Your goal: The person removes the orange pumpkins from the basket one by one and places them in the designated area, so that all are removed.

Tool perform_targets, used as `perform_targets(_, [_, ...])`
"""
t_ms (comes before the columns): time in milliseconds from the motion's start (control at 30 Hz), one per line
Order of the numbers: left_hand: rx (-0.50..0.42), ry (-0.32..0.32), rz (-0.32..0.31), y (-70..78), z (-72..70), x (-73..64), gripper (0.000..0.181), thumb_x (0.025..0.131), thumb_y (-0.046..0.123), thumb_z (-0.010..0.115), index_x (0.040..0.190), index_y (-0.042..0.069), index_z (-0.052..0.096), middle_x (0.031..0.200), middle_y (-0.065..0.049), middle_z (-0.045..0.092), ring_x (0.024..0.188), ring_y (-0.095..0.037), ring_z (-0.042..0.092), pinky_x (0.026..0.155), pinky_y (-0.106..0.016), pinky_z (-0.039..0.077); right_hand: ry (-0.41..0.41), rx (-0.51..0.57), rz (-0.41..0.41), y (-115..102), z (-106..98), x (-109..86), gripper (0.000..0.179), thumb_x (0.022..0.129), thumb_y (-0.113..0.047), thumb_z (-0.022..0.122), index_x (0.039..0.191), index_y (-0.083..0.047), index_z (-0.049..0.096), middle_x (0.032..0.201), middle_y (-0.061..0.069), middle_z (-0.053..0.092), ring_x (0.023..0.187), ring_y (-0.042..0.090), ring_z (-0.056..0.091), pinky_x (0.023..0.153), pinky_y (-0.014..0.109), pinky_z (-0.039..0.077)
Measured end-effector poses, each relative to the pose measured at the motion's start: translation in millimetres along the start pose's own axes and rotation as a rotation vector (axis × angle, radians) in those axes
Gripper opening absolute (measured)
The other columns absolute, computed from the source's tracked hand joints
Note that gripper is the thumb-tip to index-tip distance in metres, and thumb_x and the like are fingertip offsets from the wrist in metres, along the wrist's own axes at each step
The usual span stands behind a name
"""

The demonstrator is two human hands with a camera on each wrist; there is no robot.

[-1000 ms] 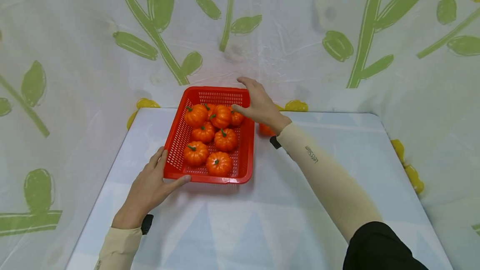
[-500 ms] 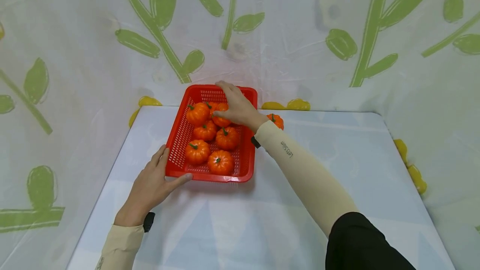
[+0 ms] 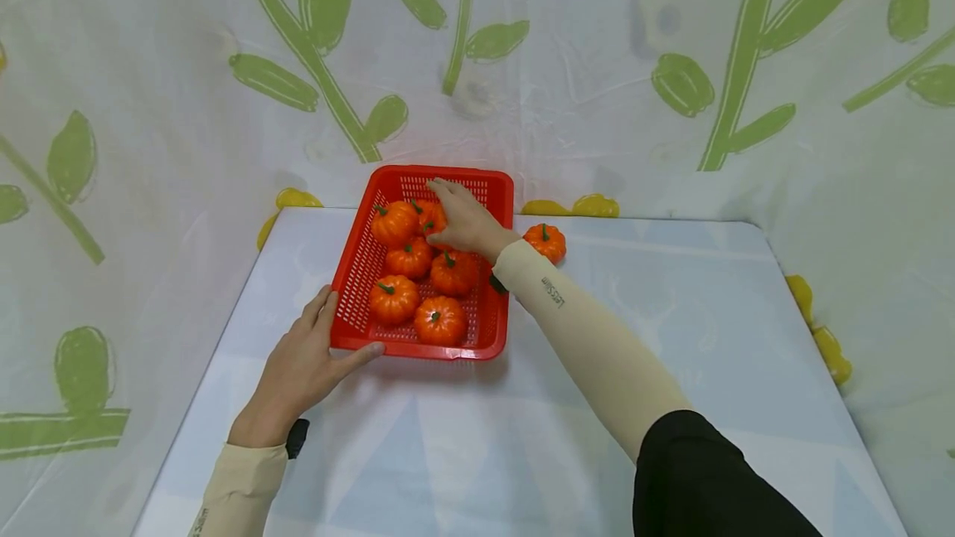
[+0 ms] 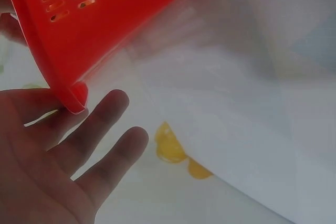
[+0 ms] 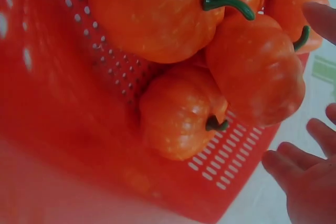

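A red perforated plastic basket (image 3: 496, 346) stands at the back of the table with several small orange pumpkins in it, one of them at the front (image 3: 440, 321). My left hand (image 3: 298, 375) holds the basket's near left corner, thumb along the front rim and fingers at the left side. In the left wrist view two fingertips (image 4: 119, 100) extend free past the rim. My right hand (image 3: 470, 222) reaches over the basket's back right part, fingers spread, partly covering the pumpkins there. In the right wrist view, a pumpkin (image 5: 254, 72) appears between its thumb and fingers.
Another orange pumpkin (image 3: 546, 244) lies on the table just right of the basket, beside my right sleeve. The table (image 3: 671, 338) has a pale blue and white cover. A white sheet (image 3: 582, 106) with printed green plants hangs close behind it.
My right hand has moved left from the basket's right rim and lowered over the pumpkins. The pumpkin outside the basket now shows more fully. The left hand has kept its place on the basket.
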State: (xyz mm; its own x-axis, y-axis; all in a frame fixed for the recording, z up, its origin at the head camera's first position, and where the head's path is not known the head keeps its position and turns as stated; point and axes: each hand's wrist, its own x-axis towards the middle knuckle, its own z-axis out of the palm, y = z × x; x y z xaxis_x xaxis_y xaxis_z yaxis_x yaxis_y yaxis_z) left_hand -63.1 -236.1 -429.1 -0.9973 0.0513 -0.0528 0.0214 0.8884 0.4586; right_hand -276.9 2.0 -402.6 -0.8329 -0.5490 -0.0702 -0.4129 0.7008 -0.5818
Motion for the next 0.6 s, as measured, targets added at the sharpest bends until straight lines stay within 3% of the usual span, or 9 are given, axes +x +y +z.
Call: perform_targets(600, [-0.003,-0.007,-0.007,2.6,-2.7,-1.3,0.119,0.084,0.075,0.064,0.16,-0.004,0.017,0.164,-0.026,0.019,0.14,-0.053,0.033,0.107,-0.068,0.036,-0.082,-0.032,0.052,1,11,6.9,0.085,0.09,-0.018,0.079,0.159,-0.008,0.03,0.163,0.011,0.03,0.148,0.03,0.028,0.12,0.042,0.029])
